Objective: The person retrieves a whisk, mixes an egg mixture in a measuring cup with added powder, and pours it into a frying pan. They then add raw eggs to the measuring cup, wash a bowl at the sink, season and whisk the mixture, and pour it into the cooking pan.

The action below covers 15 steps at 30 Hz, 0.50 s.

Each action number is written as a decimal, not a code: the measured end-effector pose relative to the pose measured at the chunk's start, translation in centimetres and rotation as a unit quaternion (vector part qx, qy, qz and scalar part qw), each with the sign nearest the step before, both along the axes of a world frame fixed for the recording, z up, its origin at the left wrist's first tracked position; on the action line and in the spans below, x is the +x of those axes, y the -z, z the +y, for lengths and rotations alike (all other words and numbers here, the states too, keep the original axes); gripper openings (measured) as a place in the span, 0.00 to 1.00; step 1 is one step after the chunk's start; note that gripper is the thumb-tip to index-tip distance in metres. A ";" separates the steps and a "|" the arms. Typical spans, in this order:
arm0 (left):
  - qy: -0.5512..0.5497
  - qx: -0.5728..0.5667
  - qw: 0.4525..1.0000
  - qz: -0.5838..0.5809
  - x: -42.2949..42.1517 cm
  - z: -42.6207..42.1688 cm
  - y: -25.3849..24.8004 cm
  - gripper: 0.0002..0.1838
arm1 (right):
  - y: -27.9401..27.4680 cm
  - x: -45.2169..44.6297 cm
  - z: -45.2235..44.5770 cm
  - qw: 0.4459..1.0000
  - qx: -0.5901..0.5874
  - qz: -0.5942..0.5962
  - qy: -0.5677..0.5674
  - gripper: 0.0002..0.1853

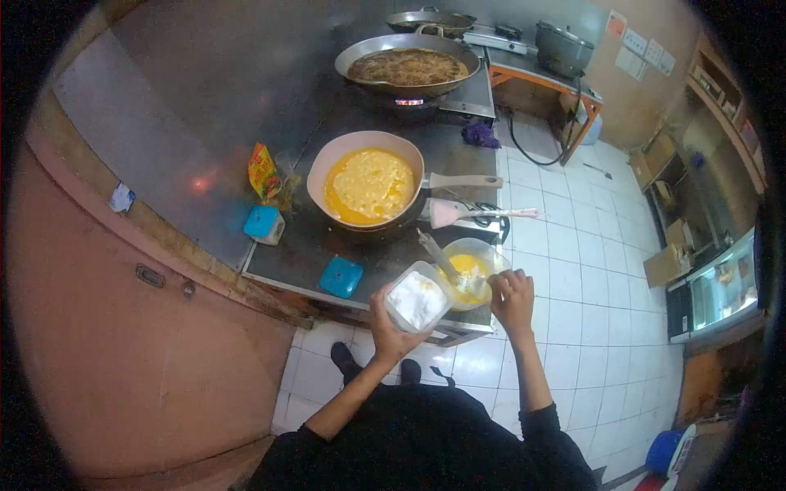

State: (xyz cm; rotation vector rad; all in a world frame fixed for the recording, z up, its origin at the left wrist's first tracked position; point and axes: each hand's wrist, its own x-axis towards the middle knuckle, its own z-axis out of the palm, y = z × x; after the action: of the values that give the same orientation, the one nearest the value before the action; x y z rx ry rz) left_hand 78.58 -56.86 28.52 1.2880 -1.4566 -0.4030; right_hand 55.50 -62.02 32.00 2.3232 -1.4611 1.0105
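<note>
My left hand (387, 329) is wrapped round a clear square tub of white powder (417, 300), tilted beside a bowl. The bowl (493, 255) holds yellow liquid, with some white in it, and a whisk (438, 253) leans inside. Over the bowl's right edge, my right hand (513, 299) is closed on a small utensil whose end is hard to make out. Just behind is a pink pan (320, 157) with a yellow, bubbly mixture (370, 186). A blue lid (341, 277) lies on the counter left of the tub.
A pink spatula (446, 213) lies below the pan handle (465, 181). A blue-lidded container (264, 224) and a yellow-red packet (263, 172) stand at the left. A large wok (350, 54) of dark liquid sits over a lit burner behind. White tiled floor (565, 282) lies right.
</note>
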 end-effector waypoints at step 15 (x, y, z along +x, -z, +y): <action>-0.020 -0.061 0.996 -0.056 0.5 0.8 0.3 0.51 | -1.7 9.7 1.4 0.965 0.115 -0.035 -0.233 0.09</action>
State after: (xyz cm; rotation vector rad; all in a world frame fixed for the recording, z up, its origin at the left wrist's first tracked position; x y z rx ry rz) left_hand 79.07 -56.11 28.25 1.2556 -1.5213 -0.2141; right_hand 65.19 -60.65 33.66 2.9165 -1.1238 1.0878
